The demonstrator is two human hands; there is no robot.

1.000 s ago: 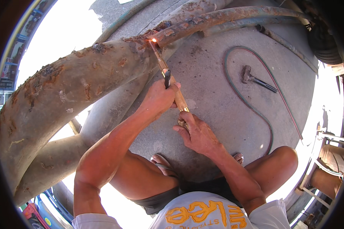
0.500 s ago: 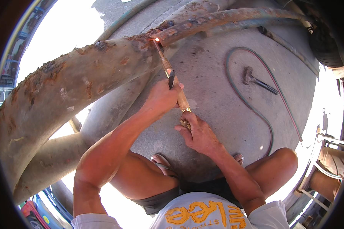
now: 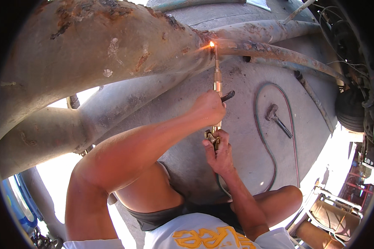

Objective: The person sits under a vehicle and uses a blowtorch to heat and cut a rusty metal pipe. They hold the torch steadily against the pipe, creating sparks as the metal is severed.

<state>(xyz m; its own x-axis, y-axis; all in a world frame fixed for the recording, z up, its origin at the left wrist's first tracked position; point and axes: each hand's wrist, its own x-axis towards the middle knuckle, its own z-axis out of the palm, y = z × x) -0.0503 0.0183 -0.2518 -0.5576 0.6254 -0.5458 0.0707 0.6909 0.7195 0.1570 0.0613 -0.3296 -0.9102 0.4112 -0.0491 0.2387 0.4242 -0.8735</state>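
Rotated view since earlier frames: now showing big pipe [image 3: 112, 50] closer to level. Brought torch [image 3: 217, 86] from left-leaning to near vertical, with longer orange streak left of flame [image 3: 212, 44]. Flattened left forearm [image 3: 153, 141]; tipped black rod [image 3: 228, 96] at left hand [image 3: 210, 108] rightward. Turned right hand [image 3: 220, 153] more upright, now with hose [image 3: 222, 187] visible below.
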